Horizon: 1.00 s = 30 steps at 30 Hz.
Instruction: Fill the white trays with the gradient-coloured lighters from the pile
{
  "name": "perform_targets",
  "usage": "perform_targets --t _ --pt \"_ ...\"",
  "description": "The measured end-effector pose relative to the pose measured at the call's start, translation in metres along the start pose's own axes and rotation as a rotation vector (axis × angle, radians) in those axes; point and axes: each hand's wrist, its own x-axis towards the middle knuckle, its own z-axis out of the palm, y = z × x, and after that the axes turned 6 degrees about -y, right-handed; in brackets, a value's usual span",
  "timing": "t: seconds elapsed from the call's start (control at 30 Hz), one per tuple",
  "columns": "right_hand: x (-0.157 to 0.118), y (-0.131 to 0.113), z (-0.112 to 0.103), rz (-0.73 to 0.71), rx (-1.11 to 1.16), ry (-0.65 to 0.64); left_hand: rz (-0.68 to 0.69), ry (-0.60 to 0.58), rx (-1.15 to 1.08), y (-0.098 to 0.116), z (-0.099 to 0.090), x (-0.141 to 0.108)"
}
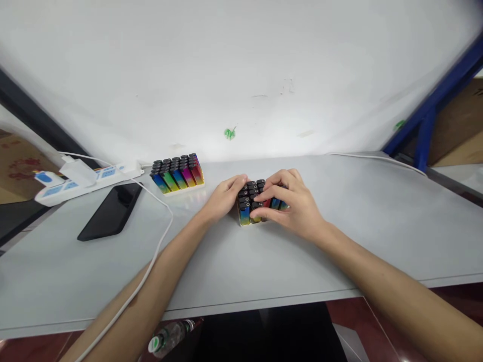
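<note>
A white tray [242,224] packed with upright, multicoloured lighters [245,215] with black tops sits on the grey table. Against its left side rests my left hand [225,197], fingers closed around the back left corner; some fingertips are hidden behind the lighters. My right hand [292,203] reaches over the tray from the right. Its thumb and index finger pinch the black top of one lighter [258,205] in the front row, and the hand covers part of the right side. Further left stands a second tray of similar lighters [177,176].
A black phone [111,211] lies on the table [226,271] at left, beside a white power strip [90,181] with plugs. One white cable [160,241] crosses over my left forearm. Behind is a white wall [241,75]. A plastic bottle [171,337] is below the front edge.
</note>
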Motion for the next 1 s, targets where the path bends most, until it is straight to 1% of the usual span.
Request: perform_targets --t 0.23,0.47,0.57,0.63,0.7,0.77,0.83,0.9,1.0 --pt "0.001 -0.002 -0.001 0.018 0.031 0.001 -0.008 0.002 -0.009 -0.002 0.001 0.001" --pt "0.001 0.001 -0.002 -0.015 -0.008 0.001 -0.005 0.008 -0.014 -0.001 0.001 0.000" --pt "0.002 0.000 -0.004 0.011 -0.014 -0.003 -0.011 0.009 -0.018 0.000 0.002 -0.001" --pt "0.002 0.001 -0.006 0.035 -0.013 0.020 -0.013 0.010 -0.024 -0.001 0.002 -0.001" --pt "0.003 0.003 -0.009 0.061 -0.014 0.052 0.019 0.020 -0.027 -0.002 0.001 -0.001" --pt "0.004 0.009 -0.012 0.098 -0.004 0.072 0.093 0.035 -0.027 -0.003 -0.001 -0.002" --pt "0.003 0.018 -0.013 0.162 0.039 0.065 0.167 0.017 -0.020 -0.003 -0.003 -0.003" --pt "0.000 0.029 -0.013 0.246 0.153 0.024 0.223 -0.030 0.000 -0.004 -0.005 -0.006" --pt "-0.004 0.044 -0.010 0.346 0.405 -0.108 0.246 -0.090 0.017 -0.010 -0.006 -0.010"
